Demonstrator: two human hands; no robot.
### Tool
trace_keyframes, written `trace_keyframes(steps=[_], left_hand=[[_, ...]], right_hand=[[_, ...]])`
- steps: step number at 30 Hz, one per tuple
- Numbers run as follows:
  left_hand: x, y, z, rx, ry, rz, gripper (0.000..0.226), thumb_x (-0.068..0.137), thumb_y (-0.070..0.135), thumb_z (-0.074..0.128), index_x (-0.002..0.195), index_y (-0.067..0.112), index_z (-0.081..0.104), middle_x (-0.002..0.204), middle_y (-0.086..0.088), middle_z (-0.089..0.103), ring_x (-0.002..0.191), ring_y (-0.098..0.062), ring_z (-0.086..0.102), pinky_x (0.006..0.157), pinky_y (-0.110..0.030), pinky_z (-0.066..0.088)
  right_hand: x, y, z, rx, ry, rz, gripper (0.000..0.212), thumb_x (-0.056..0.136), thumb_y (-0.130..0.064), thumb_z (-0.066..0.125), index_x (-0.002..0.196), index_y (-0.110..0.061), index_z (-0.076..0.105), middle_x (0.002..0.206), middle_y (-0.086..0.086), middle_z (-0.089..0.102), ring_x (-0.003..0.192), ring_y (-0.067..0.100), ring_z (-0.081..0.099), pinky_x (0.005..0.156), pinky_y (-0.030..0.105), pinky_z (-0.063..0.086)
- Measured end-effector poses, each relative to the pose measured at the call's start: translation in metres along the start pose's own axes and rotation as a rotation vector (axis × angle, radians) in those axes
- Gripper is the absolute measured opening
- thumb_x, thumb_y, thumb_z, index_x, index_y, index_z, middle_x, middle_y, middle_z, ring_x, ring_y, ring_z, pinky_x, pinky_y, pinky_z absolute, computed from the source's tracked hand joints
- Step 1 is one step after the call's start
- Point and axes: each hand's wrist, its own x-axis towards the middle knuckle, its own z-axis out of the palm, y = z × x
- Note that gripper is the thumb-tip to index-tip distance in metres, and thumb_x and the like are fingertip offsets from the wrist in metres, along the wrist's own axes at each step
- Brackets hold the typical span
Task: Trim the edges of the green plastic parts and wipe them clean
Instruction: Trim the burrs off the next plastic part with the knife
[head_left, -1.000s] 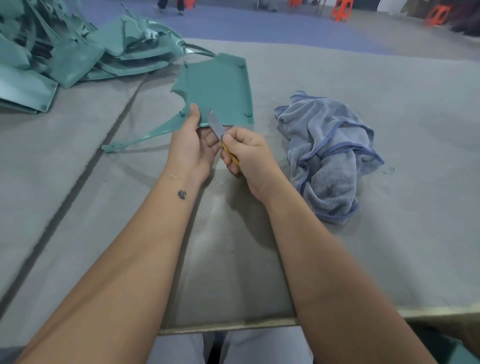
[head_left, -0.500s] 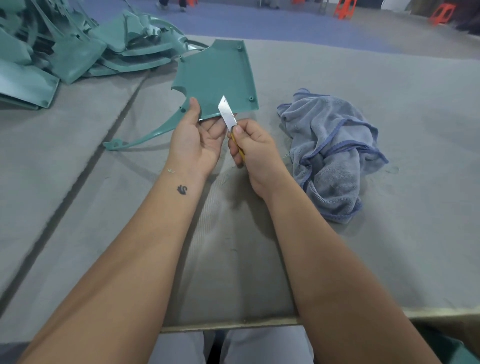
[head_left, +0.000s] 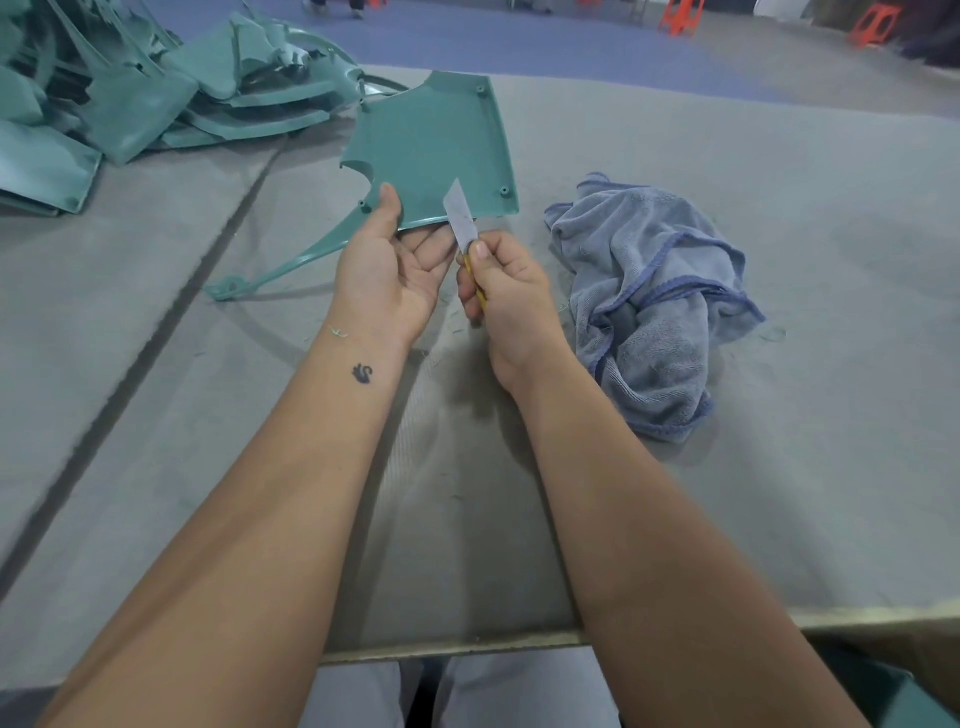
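Head view: left hand (head_left: 389, 275) pinches green plastic part (head_left: 431, 150); right hand (head_left: 511, 296) grips knife (head_left: 461, 215) at its edge

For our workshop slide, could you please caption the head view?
Left hand holds a green plastic part while the right hand sets a knife to its edge, cloth nearby.

Green plastic part (head_left: 431, 150): hard moulded plastic, smooth, low sheen, small raised bosses at corners. Heap of green parts (head_left: 156, 98) at 10 o'clock: same plastic, some glossier w/ light glints. Knife blade (head_left: 461, 218): bare metal, dull grey, scuffed; handle (head_left: 475, 280) yellowish, material unclear. Towel (head_left: 654, 291) at 3 o'clock: blue-grey terry cloth, looped nap, matt, stitched darker-blue hem. Table cover (head_left: 779, 467): grey felt-like fabric, matt, fuzzy, fine green shavings on it.
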Motion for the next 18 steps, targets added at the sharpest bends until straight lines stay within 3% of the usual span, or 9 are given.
trace_keyframes(steps=[6,9,13,18], left_hand=[[-0.001,0.006,-0.005,0.019,-0.019,0.018,0.038,0.105,0.024,0.036,0.13,-0.001,0.05,0.106,-0.02,0.069,0.096,-0.032,0.068,0.085,-0.037,0.057],[-0.001,0.011,-0.009,0.029,-0.044,0.043,0.037,0.105,0.025,0.036,0.128,-0.001,0.051,0.1,-0.018,0.072,0.095,-0.031,0.07,0.084,-0.036,0.058],[0.0,0.015,-0.013,0.128,-0.046,0.03,0.033,0.105,0.03,0.036,0.116,0.007,0.057,0.095,-0.015,0.074,0.089,-0.029,0.072,0.086,-0.037,0.057],[0.005,0.018,-0.02,0.278,-0.037,-0.043,0.03,0.102,0.04,0.034,0.109,0.025,0.059,0.099,-0.002,0.075,0.106,-0.016,0.068,0.101,-0.045,0.042]], right_hand=[[0.004,-0.005,-0.007,0.184,0.084,0.081,0.028,0.103,-0.011,0.037,0.078,-0.016,0.049,0.063,0.001,0.044,0.052,0.009,0.035,0.05,0.019,0.03],[0.002,-0.005,-0.007,0.127,0.049,0.078,0.026,0.102,-0.013,0.039,0.079,-0.017,0.05,0.062,0.0,0.047,0.05,0.01,0.036,0.051,0.021,0.029],[0.002,-0.009,-0.009,0.254,0.031,0.102,0.028,0.1,-0.021,0.043,0.076,-0.014,0.056,0.058,0.001,0.05,0.048,0.01,0.039,0.047,0.021,0.029],[0.007,-0.008,-0.014,0.24,0.097,0.085,0.046,0.101,-0.038,0.037,0.078,-0.015,0.069,0.057,0.001,0.054,0.053,0.012,0.043,0.056,0.023,0.034]])
